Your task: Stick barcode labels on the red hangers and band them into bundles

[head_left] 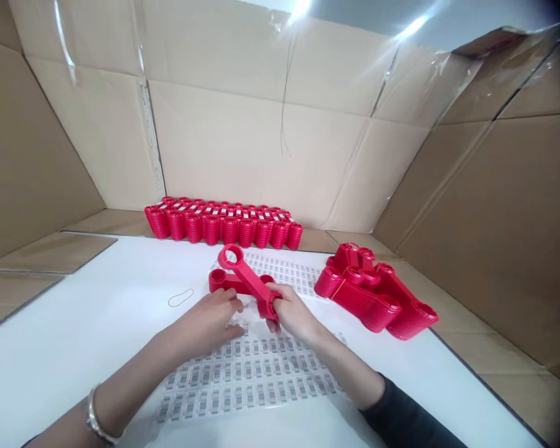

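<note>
Right hand (292, 313) grips 1 red bar (251, 278)

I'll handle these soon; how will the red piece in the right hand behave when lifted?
The red piece seems stiff: held at one end, it looks straight. It's probably light: only the right hand grips it.

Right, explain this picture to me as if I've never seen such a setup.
No machine here: a camera worn on a person's head looks forward and down. The bare right hand grips a red bar with a ring at its far end, slanting across a second red bar. The bare left hand is beside that second bar; whether it holds anything is unclear. On the white table lie printed labels and a thin loop. Stacks of red bars stand in a row at the back, with more red stacks at right.
</note>
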### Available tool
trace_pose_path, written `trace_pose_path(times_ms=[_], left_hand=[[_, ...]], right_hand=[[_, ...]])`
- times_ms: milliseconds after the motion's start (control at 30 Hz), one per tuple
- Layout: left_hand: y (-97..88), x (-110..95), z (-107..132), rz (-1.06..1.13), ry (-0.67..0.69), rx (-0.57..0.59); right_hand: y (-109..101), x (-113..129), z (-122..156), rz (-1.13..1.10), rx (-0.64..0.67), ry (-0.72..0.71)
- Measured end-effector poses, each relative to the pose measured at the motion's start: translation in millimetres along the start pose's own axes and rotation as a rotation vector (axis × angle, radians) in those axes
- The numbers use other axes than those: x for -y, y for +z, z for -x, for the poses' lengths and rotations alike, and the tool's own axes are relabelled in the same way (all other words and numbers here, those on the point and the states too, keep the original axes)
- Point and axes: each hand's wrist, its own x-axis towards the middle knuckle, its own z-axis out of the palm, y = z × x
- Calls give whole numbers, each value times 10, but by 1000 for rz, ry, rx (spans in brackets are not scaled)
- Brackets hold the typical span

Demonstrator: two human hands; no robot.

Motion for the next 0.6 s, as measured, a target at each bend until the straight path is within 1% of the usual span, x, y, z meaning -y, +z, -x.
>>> trace_pose_path(times_ms=[100,267,467,600], left_hand=[[80,31,-34,-29,2,37],[166,53,-46,23,31,31],[221,50,-57,138,-22,8],[241,63,-78,179,-9,0]], right_hand=[[106,-97,-17,-4,-22,13],[121,-241,47,23,-77,11],[135,-271,56,63,-69,33],[128,-275,52,61,-60,17]])
